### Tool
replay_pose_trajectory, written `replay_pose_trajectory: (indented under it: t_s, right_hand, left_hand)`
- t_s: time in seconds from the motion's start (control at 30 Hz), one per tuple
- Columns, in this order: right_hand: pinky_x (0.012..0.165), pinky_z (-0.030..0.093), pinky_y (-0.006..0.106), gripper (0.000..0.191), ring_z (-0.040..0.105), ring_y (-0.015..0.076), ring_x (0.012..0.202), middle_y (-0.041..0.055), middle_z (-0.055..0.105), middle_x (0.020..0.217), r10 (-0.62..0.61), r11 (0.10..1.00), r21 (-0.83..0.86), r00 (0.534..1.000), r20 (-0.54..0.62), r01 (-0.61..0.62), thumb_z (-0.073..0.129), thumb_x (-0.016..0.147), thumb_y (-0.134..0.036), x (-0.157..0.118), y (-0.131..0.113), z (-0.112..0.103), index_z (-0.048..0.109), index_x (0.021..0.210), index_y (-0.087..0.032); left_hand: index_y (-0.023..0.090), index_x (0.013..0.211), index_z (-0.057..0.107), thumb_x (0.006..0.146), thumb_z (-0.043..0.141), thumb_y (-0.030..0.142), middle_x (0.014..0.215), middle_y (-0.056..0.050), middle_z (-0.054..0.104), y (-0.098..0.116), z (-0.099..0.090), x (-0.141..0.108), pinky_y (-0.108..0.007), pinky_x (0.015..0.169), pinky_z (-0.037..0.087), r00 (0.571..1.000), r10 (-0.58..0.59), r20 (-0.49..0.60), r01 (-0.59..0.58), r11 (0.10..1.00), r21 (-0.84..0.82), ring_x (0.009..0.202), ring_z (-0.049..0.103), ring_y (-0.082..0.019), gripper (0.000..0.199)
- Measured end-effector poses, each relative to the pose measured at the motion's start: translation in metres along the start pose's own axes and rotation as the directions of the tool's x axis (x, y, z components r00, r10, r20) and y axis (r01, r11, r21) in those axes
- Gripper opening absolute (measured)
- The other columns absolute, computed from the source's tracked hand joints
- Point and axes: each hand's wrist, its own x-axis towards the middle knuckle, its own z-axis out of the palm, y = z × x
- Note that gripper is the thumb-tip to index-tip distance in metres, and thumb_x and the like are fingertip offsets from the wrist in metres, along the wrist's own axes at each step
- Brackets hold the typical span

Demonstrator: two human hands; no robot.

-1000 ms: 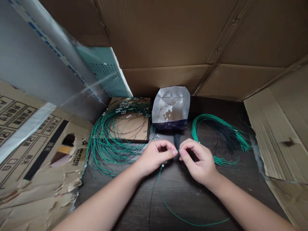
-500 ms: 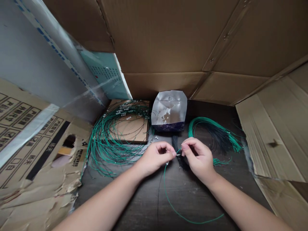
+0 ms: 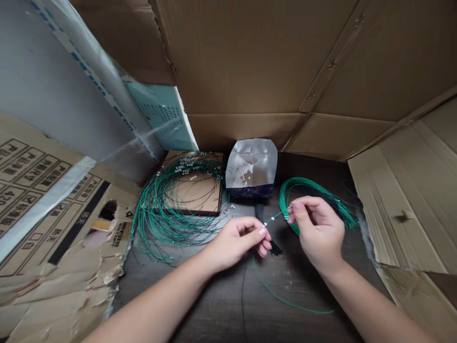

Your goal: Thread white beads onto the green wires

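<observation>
A green wire (image 3: 281, 214) is stretched between my two hands, with a small white bead (image 3: 273, 218) on it. My left hand (image 3: 246, 238) pinches the wire at its left end, with another white piece at the fingertips. My right hand (image 3: 316, 228) pinches the wire farther right and a little higher. From below my left hand a green length (image 3: 285, 301) curves over the dark table. A bundle of black wires (image 3: 274, 247) lies behind my left fingers, partly hidden.
An open silver bag (image 3: 254, 159) holds white beads. Beaded green wires (image 3: 153, 209) lie over a cardboard box (image 3: 207, 200) at the left. Coiled green wires (image 3: 300, 182) lie behind my right hand. Cardboard walls (image 3: 250, 57) enclose the back and sides.
My right hand has moved right and slightly up, away from my left hand. The wire between them now shows as a longer, straight stretch, with the bead in plain sight. The view has shifted slightly.
</observation>
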Motion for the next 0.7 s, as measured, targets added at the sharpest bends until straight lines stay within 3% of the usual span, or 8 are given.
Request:
replay_pose_trajectory:
  t_s: [0.07, 0.13, 0.23, 0.47, 0.7]
  right_hand:
    - [0.055, 0.055, 0.023, 0.008, 0.065, 0.0112, 0.057, 0.0010, 0.071, 0.076, -0.026, 1.000, 0.011, 0.999, 0.043, 0.026, 0.070, 0.097, -0.025, 0.003, -0.008, -0.004, 0.071, 0.090, -0.020]
    - [0.059, 0.057, 0.024, 0.005, 0.068, 0.0121, 0.061, 0.0024, 0.074, 0.084, -0.046, 0.999, -0.002, 0.985, 0.167, 0.047, 0.070, 0.096, -0.023, 0.005, -0.017, -0.007, 0.073, 0.093, -0.021]
    - [0.064, 0.060, 0.027, 0.002, 0.071, 0.0145, 0.069, 0.0038, 0.076, 0.089, -0.053, 0.994, -0.071, 0.949, 0.312, 0.079, 0.072, 0.094, -0.020, 0.007, -0.030, -0.009, 0.074, 0.094, -0.021]
    - [0.071, 0.058, 0.023, 0.008, 0.072, 0.0141, 0.078, 0.0006, 0.075, 0.084, -0.113, 0.974, -0.138, 0.915, 0.388, 0.179, 0.071, 0.094, -0.016, 0.008, -0.053, -0.010, 0.074, 0.089, -0.022]
    - [0.073, 0.056, 0.019, 0.015, 0.071, 0.0105, 0.078, -0.0016, 0.074, 0.084, -0.042, 0.989, -0.114, 0.913, 0.406, 0.096, 0.068, 0.096, -0.016, 0.009, -0.059, -0.010, 0.073, 0.083, -0.023]
  left_hand:
    - [0.014, 0.084, 0.067, 0.081, 0.079, 0.064, 0.077, -0.004, 0.070, 0.005, 0.005, -0.003, -0.026, 0.060, 0.050, 1.000, 0.014, -0.019, -0.014, 1.000, -0.001, 0.057, 0.062, -0.012, 0.051]
    - [0.014, 0.089, 0.070, 0.085, 0.074, 0.066, 0.075, -0.001, 0.068, 0.012, 0.009, -0.007, -0.022, 0.048, 0.039, 0.999, 0.034, -0.038, -0.032, 0.998, 0.048, 0.047, 0.049, -0.007, 0.052]
    - [0.014, 0.090, 0.074, 0.093, 0.067, 0.060, 0.069, 0.001, 0.061, 0.022, 0.013, -0.013, -0.021, 0.049, 0.029, 0.989, 0.136, -0.050, -0.123, 0.969, 0.214, 0.051, 0.040, -0.007, 0.046]
    - [0.015, 0.084, 0.076, 0.098, 0.060, 0.041, 0.061, 0.003, 0.052, 0.037, 0.021, -0.023, -0.023, 0.060, 0.036, 0.968, 0.233, -0.096, -0.194, 0.932, 0.307, 0.059, 0.045, -0.010, 0.034]
    - [0.013, 0.088, 0.079, 0.096, 0.062, 0.031, 0.081, -0.007, 0.074, 0.041, 0.024, -0.025, -0.026, 0.068, 0.046, 0.925, 0.363, -0.111, -0.271, 0.837, 0.475, 0.073, 0.062, -0.016, 0.026]
